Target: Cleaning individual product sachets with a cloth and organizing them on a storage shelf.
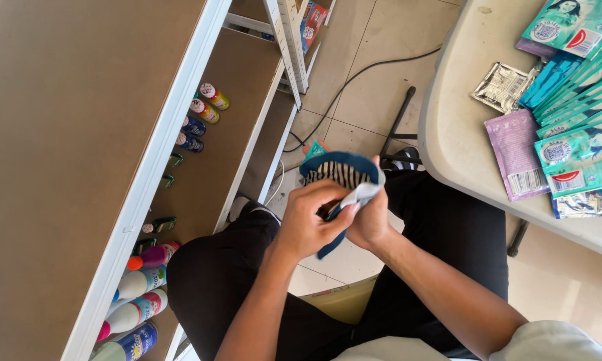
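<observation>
I hold the striped navy sock (341, 175) over my lap, between the shelf (134, 200) and the table (448, 127); my left hand (306, 224) pinches its cuff closed, my right hand (370, 217) grips the white tag (361, 196), so I keep the fabric taut and pull gently

1. This looks like a small shop or its stockroom: a white metal shelving unit (180, 127) with brown boards fills the left side.
2. Rows of toiletry bottles (137, 301) and small cans (204, 107) stand on its lower shelf.
3. On the right, a pale table (455, 120) carries stacks of teal sachets (578, 100) and purple sachets (515, 154).
4. Tiled floor (381, 73), cable trailing across.
</observation>
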